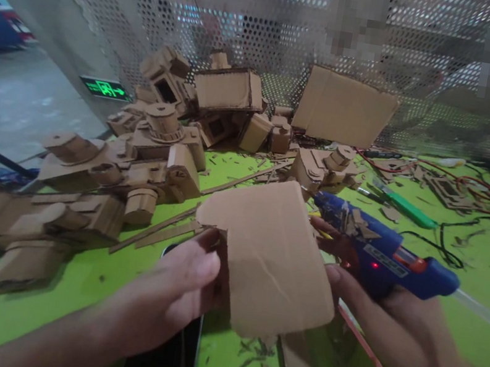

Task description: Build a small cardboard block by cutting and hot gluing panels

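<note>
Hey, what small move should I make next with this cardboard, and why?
Perhaps steady the cardboard piece with your left hand alone and ease your right hand off its edge: that hand also seems to hold the blue glue gun, whose red light is lit.

Dim, slightly blurred, edges stretched

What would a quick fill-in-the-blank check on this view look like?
1. The left hand holds a flat piece of ____.
2. The body of the glue gun is coloured ____.
3. The exit sign glows in the colour ____.
4. The screen behind is full of small round ____.

Missing words: cardboard; blue; green; holes.
</note>
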`<state>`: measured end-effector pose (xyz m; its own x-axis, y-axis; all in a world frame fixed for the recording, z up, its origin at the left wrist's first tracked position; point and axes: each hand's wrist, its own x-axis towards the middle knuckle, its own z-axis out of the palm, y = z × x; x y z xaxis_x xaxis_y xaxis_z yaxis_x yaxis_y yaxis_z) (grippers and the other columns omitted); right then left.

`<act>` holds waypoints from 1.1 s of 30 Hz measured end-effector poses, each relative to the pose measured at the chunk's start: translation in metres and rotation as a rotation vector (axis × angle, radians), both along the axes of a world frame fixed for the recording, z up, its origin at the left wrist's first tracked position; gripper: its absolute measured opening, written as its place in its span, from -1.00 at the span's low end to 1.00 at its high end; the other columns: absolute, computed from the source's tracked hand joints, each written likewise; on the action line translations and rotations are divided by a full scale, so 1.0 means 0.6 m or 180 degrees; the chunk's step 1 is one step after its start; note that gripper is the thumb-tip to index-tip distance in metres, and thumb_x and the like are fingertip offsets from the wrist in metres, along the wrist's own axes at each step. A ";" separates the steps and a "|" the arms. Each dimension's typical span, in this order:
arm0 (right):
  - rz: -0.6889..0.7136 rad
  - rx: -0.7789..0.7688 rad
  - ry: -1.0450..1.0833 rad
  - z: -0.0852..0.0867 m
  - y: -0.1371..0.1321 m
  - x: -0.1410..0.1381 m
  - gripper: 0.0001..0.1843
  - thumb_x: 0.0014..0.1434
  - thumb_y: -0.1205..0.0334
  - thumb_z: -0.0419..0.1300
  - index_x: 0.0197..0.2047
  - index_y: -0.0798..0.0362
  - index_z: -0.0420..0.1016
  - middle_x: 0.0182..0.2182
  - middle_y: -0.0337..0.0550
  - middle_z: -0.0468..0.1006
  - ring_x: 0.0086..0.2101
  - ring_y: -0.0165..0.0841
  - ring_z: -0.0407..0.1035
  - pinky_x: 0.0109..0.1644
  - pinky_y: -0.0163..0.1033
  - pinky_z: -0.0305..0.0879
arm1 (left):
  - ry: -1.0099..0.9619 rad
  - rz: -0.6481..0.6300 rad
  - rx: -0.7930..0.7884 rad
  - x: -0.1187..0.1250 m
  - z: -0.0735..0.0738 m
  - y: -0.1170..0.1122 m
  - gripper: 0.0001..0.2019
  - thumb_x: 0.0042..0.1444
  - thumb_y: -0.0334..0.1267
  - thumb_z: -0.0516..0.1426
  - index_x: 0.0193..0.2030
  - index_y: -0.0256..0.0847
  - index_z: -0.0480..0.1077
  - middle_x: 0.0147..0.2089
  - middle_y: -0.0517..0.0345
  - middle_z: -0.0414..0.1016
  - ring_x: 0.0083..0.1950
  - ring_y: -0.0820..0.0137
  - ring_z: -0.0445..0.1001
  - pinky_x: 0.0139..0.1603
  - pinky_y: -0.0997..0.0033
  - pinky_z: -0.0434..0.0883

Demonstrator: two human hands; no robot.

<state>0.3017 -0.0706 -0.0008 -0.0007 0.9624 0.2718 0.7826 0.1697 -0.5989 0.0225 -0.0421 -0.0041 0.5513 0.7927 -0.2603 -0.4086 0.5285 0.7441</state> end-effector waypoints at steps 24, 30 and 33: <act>0.1891 -0.0295 -0.0562 0.045 -0.013 -0.013 -0.85 0.45 0.15 0.24 -0.22 -0.08 0.46 -0.36 -0.27 0.66 -0.40 -0.31 0.58 -0.35 -0.27 0.45 | -0.0160 0.1971 -0.0864 0.018 0.029 0.033 -0.56 0.54 -0.21 0.12 0.50 0.06 0.38 -0.11 0.15 0.83 -0.17 0.21 0.82 -0.16 0.15 0.79; 0.1791 -0.0218 -0.0654 0.041 -0.019 -0.016 -0.80 0.50 0.07 0.21 -0.20 -0.08 0.46 -0.35 -0.30 0.66 -0.38 -0.32 0.59 -0.33 -0.27 0.47 | -0.0027 0.1873 -0.0732 0.018 0.030 0.026 -0.44 0.50 -0.27 0.17 0.58 -0.02 0.27 -0.01 0.06 0.82 -0.06 0.19 0.82 -0.13 0.21 0.79; 0.1811 -0.0237 -0.0769 0.034 -0.022 -0.013 -0.72 0.54 0.01 0.11 -0.22 -0.08 0.45 -0.36 -0.28 0.66 -0.41 -0.30 0.59 -0.36 -0.24 0.47 | 0.0134 0.1829 -0.0804 0.018 0.029 0.025 -0.41 0.47 -0.27 0.21 0.58 -0.04 0.26 -0.04 0.05 0.82 -0.12 0.21 0.82 -0.19 0.27 0.78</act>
